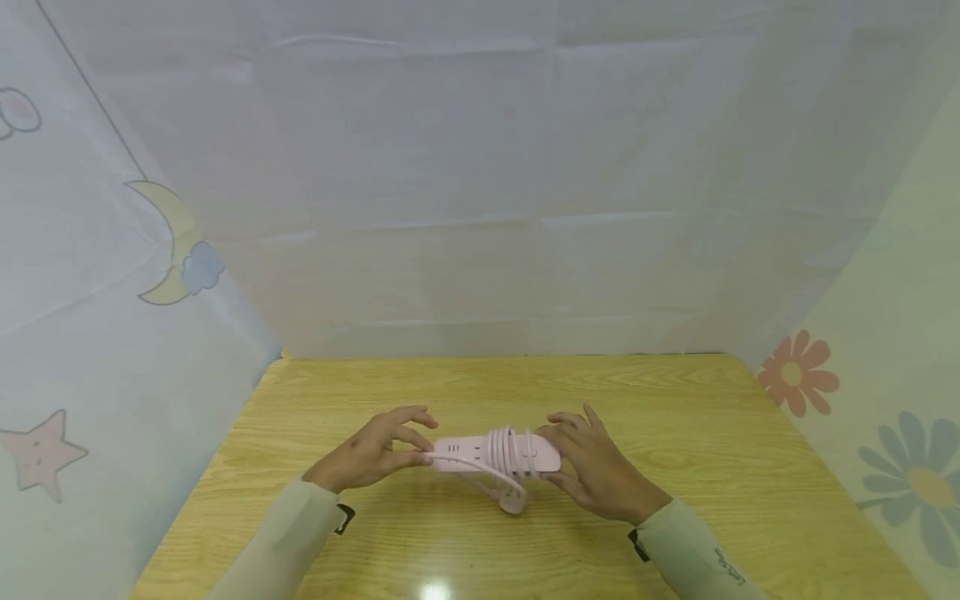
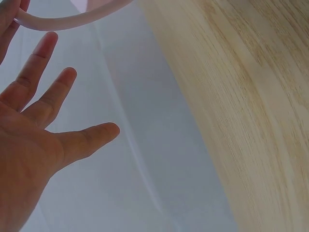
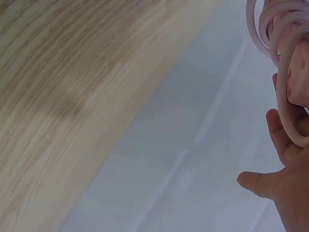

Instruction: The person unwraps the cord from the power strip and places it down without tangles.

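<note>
Holding strip (image 1: pixel 457 445) level between both hands, above table (image 1: pixel 660 400), as far as shadow and wrist views suggest. Gripping strip's right end in right hand (image 1: pixel 600 471): thumb along near edge, fingers along far edge. Pinching cord (image 1: pixel 501 450) between left hand (image 1: pixel 375 452) thumb and fingertip, just beside strip's left end; spreading other left fingers loose, clear of cord.

Showing several turns of cord round strip, just left of right fingertips, plus a loose run from left fingertips along the near side toward plug (image 1: pixel 512 502). Seeing plug below the turns, between the hands, on the body side.

Probably gripping right end to give left fingers a steady body to work cord against. Probably holding beside the turns, not on them, to avoid squashing the coil. Judging a light fingertip pinch enough for thin, bendy cord.

Can't see underside of strip from head view; losing part of the socket face behind cord too. Can't make out plug pins, nor tell hanging from resting on table. Can't confirm contact between left fingertips and strip itself. Getting the pinch only at the corner of left wrist view, with just a sliver of strip at top edge. Losing most of strip and part of right hand off the edge of right wrist view; can't trace the cord loop near right fingers there.
</note>
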Demonstrator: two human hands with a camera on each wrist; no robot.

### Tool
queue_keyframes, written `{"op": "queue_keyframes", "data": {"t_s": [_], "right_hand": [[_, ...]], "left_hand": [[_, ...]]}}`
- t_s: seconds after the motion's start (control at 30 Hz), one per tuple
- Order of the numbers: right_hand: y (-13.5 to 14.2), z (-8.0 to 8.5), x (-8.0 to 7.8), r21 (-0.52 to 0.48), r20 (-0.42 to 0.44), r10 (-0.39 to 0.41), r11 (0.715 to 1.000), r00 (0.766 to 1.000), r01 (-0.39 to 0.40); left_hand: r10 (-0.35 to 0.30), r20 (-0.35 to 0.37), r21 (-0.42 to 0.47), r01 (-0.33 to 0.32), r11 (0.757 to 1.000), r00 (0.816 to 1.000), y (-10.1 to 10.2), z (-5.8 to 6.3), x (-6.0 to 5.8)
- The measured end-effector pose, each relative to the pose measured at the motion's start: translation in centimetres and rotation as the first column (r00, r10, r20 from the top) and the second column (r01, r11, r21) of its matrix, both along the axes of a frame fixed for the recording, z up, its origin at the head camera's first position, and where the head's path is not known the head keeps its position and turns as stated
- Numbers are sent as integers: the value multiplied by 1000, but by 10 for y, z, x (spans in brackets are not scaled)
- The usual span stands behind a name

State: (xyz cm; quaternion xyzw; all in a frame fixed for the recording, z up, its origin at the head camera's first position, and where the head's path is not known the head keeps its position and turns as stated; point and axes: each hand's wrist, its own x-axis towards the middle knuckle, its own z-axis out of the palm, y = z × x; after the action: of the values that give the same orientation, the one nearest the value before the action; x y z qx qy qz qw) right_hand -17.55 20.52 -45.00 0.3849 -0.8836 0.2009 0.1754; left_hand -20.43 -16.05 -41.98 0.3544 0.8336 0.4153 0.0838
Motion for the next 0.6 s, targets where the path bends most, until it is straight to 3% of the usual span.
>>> {"op": "queue_keyframes", "data": {"t_s": [0.6], "right_hand": [[1, 0, 1, -1, -26, -22, 1000, 999, 22]], "left_hand": [[60, 28, 20, -61, 998, 998, -11, -11, 5]]}}
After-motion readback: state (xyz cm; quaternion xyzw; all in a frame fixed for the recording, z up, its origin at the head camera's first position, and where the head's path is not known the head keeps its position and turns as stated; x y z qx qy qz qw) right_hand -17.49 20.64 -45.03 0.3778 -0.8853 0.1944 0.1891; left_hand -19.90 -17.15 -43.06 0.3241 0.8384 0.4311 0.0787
